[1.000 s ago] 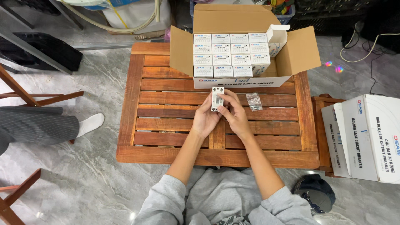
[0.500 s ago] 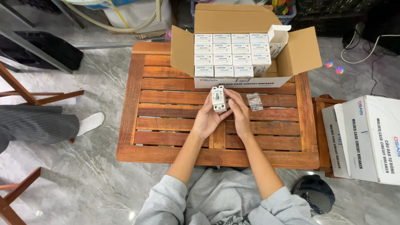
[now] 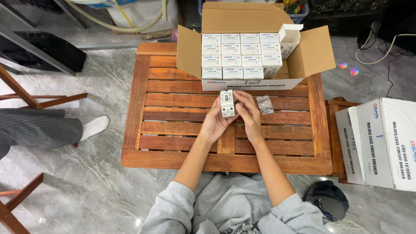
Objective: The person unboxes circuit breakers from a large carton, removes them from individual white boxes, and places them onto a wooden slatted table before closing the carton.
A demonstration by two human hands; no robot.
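At the far left a seated person's grey trouser leg and white sock (image 3: pixel 94 127) rest on the marble floor, well apart from the work. Over the slatted wooden tabletop (image 3: pixel 173 125), the left hand (image 3: pixel 215 123) cradles a small white circuit breaker (image 3: pixel 227 103) from below and behind, its fingers curled shut against the body. The right hand (image 3: pixel 250 113) closes on the breaker's other side, fingertips pinching its edge — so the part hangs in the air just above the slats, held only by two light grips. A slip could drop it onto the wood, or a corner could catch in a gap between slats. Just right of the hands lies a small clear bag of hardware (image 3: pixel 264 105) — a careless elbow or wrist could sweep it off. Beyond, the open carton of small white boxes (image 3: pixel 236 54) overhangs the tabletop's far edge and might tip if nudged.
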